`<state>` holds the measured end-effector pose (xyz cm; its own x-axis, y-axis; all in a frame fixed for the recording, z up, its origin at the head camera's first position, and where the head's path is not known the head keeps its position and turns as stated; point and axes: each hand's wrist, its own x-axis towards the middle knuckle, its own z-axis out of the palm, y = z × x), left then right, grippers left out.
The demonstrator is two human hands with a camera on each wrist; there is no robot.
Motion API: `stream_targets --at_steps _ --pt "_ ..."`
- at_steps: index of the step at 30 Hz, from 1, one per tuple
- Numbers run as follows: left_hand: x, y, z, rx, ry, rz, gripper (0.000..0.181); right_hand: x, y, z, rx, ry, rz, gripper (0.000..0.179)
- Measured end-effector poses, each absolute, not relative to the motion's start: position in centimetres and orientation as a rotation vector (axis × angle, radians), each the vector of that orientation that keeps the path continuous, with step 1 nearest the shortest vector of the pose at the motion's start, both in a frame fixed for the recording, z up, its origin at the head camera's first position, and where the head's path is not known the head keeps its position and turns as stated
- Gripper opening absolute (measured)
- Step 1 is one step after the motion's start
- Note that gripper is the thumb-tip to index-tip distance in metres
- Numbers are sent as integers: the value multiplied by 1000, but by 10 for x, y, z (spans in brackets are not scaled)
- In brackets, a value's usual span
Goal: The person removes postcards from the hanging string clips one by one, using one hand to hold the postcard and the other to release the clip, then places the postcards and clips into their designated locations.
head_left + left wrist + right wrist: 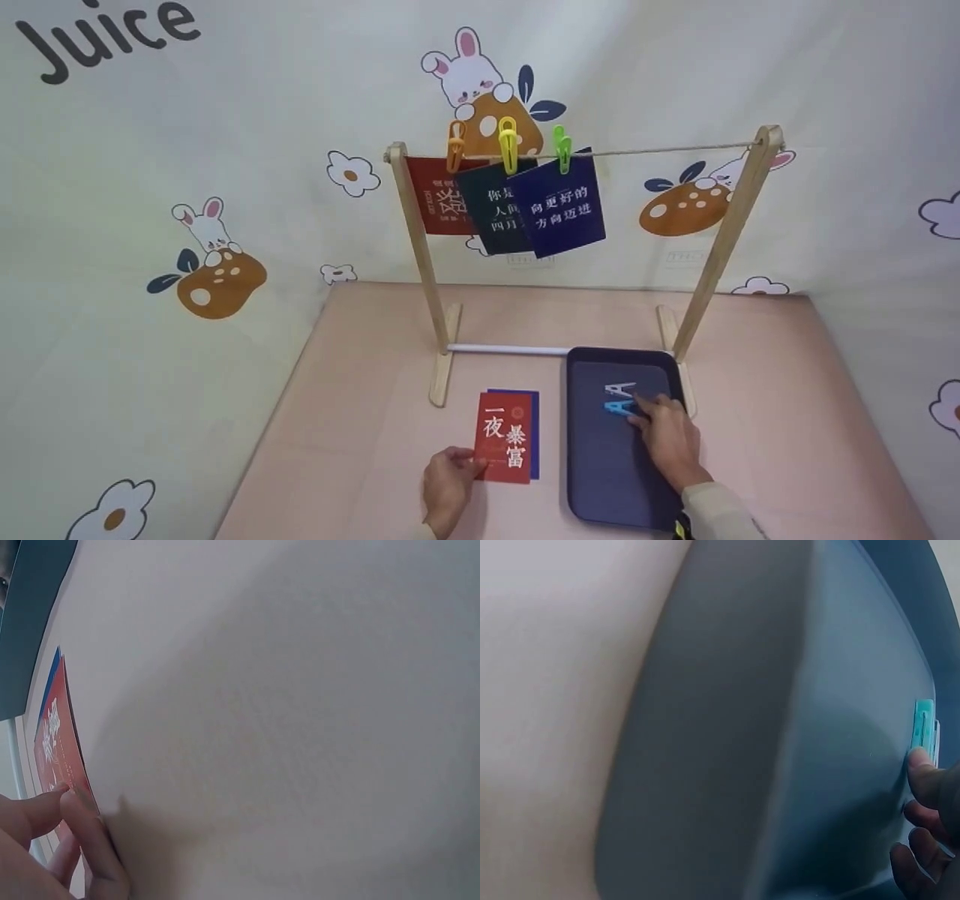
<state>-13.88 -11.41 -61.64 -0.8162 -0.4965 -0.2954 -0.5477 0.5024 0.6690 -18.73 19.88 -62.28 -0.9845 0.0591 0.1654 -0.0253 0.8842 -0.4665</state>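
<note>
My left hand [450, 484] pinches the lower left edge of a red card [502, 450] with white characters. A blue card [535, 435] lies partly hidden beneath it. In the left wrist view, the thumb and finger [94, 847] meet at the red card's edge. Over the dark tray [600, 480], my right hand [671, 439] pinches the end of a blue clothespin [619, 408]. Just beyond it lies a white clothespin [619, 389]. The right wrist view shows the thumb [926, 776] against the blue clothespin's end.
Behind the tray stands a wooden rack [720, 247] with a string [660, 150]. Orange [455, 146], yellow [508, 146] and green clothespins [562, 150] hold a red card [439, 199], a dark green card [491, 217] and a navy card [566, 210] there, overlapping.
</note>
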Motion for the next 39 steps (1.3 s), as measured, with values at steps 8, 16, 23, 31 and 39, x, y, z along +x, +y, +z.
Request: stream_targets --at_steps 8,16,23,31,39 --pt "-135 -115 -617 -870 2672 1271 17 -187 199 -623 -8 -2852 725 37" --pt "-135 -117 -617 -845 2650 1305 19 -185 198 -622 -16 -2855 737 42" --pt "-135 -118 -612 -823 2646 1323 21 -182 195 -613 -7 -2805 773 46" --pt "-134 -111 -591 -698 2601 1438 28 -170 187 -590 42 -2641 820 45" --pt "-137 -100 -569 -626 2622 1521 37 -169 184 -576 243 -2436 675 48"
